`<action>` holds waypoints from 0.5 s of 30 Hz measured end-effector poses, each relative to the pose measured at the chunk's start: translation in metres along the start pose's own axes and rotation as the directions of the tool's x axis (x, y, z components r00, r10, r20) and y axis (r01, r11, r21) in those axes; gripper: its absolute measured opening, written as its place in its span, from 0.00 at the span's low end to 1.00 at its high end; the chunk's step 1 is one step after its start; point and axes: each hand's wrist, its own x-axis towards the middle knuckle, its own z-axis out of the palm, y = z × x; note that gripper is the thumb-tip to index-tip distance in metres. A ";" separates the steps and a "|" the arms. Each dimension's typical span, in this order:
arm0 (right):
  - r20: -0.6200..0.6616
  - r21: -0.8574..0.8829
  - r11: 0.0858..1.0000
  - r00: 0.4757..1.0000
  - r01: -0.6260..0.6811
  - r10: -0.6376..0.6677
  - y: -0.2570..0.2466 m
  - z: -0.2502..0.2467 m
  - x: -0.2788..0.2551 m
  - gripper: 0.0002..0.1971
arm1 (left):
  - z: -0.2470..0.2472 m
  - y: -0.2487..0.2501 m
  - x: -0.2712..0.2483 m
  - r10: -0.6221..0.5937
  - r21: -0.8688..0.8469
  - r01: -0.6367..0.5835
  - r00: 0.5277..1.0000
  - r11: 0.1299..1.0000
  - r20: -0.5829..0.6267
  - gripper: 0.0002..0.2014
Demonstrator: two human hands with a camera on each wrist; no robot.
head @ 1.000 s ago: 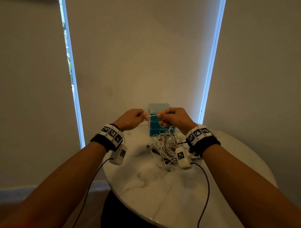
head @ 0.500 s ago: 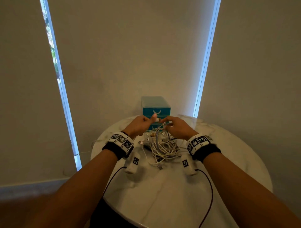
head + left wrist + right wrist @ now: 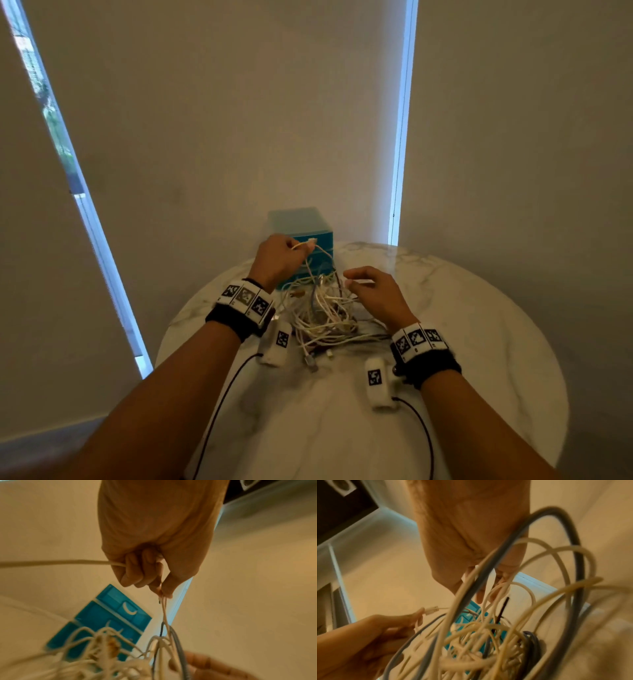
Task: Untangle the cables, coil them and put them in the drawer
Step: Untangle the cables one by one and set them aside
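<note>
Left hand [image 3: 278, 259]: fingers curled, pinching a cream cable [image 3: 306, 251] near its plug, raised over the tangle [image 3: 323, 313]. Right hand [image 3: 373, 294]: fingers loosely bent above the tangle; grip cannot be told. One tangle, strands uncountable, on the marble table [image 3: 479, 342]. One teal drawer unit [image 3: 301, 226] behind, drawers closed, partly hidden by the hands. Left wrist view alone shows crescent drawer handles [image 3: 129, 609].
</note>
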 end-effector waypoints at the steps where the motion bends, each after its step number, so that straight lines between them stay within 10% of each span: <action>1: -0.022 0.017 1.000 1.000 -0.008 0.009 -0.002 0.000 -0.001 0.05 | 0.002 0.006 0.005 0.005 -0.087 -0.007 1.000 0.996 -0.022 0.27; 9: 0.015 0.134 0.982 0.991 0.133 -0.137 -0.025 0.012 -0.017 0.13 | 0.039 0.021 0.022 -0.214 -0.660 0.194 0.975 0.726 0.051 0.19; 15: -0.041 0.132 0.981 0.989 0.145 -0.141 -0.013 0.011 -0.006 0.08 | 0.054 0.002 0.006 -0.057 -0.758 0.193 0.978 0.623 0.202 0.17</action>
